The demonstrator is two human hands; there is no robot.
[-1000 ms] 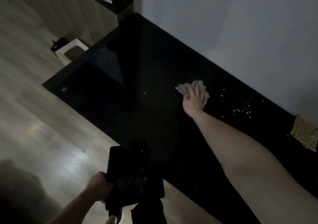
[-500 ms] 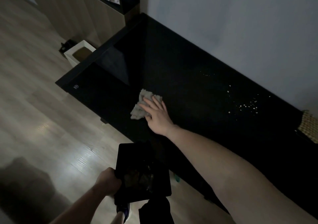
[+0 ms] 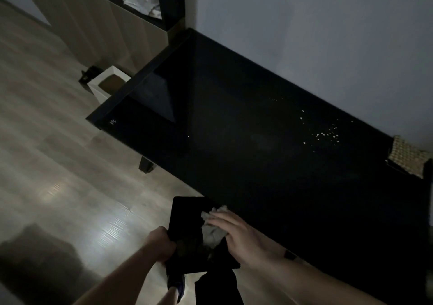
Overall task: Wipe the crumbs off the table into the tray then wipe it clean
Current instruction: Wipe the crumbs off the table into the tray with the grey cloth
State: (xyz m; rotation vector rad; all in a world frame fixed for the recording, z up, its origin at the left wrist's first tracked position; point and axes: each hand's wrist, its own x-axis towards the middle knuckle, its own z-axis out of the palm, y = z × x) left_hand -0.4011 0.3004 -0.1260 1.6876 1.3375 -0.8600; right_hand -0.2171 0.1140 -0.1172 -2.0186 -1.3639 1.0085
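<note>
A long black glossy table (image 3: pixel 234 140) runs along the wall. Pale crumbs (image 3: pixel 325 134) lie scattered on it toward the far right. My left hand (image 3: pixel 161 243) grips the left edge of a black tray (image 3: pixel 185 225), held just below the table's near edge. My right hand (image 3: pixel 236 234) presses a crumpled grey cloth (image 3: pixel 212 231) over the tray's right side, at the table's edge. Dark bits lie in the tray; I cannot tell what they are.
A woven mat (image 3: pixel 407 154) lies at the table's right end. A white bin (image 3: pixel 107 86) stands on the wood floor by the table's left end, under a wooden shelf unit (image 3: pixel 131 11). A table leg (image 3: pixel 145 166) shows below the near edge.
My right hand swept the cloth from the middle of the table toward me, over the near edge and onto the tray. My left hand raised the tray closer to the table's edge.
</note>
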